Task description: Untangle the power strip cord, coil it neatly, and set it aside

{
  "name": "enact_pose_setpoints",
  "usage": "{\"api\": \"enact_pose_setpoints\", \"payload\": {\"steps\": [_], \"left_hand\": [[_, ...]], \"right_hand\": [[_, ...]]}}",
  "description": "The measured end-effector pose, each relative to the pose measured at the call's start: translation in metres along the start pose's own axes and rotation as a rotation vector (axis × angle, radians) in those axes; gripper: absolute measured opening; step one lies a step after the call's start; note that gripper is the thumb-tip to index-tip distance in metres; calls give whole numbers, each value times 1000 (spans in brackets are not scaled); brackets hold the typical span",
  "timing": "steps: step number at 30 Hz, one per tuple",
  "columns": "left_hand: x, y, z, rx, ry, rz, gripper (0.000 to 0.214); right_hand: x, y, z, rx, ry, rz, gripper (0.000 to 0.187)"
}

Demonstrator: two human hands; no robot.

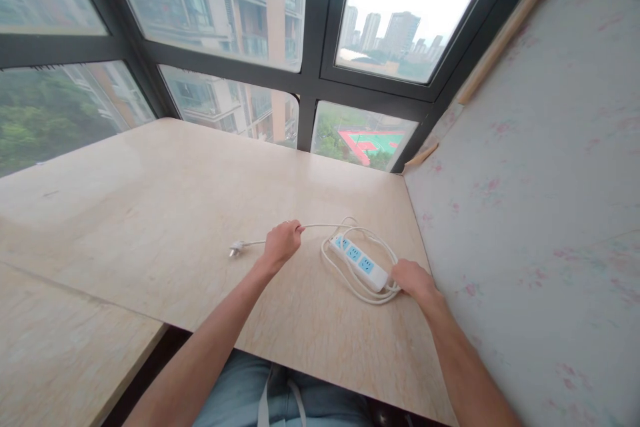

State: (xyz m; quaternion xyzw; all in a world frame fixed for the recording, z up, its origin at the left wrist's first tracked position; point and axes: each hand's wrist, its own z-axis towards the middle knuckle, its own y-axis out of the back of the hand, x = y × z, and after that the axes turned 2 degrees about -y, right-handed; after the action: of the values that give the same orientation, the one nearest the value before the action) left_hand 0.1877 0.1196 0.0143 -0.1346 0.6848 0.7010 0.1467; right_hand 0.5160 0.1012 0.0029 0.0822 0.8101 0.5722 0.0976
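While the right hand (414, 280) is gripping the near end of the power strip (359, 261) at lower right of center, the left hand (281, 243) is closing around its cord (320, 225), and the plug (236, 249) is lying further left on the table (150, 200).

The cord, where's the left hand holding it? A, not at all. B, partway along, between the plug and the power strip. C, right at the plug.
B: the left hand grips the cord partway, with the plug lying free beyond it and the power strip on the other side.
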Motion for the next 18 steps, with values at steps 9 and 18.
{"api": "enact_pose_setpoints", "payload": {"steps": [9,18], "left_hand": [[-32,7,40,-57,-143,-194,32],[-57,6,70,14,-27,-145,31]], "right_hand": [[29,32,-2,-162,167,-34,39],[65,25,51,-273,448,58,62]]}}
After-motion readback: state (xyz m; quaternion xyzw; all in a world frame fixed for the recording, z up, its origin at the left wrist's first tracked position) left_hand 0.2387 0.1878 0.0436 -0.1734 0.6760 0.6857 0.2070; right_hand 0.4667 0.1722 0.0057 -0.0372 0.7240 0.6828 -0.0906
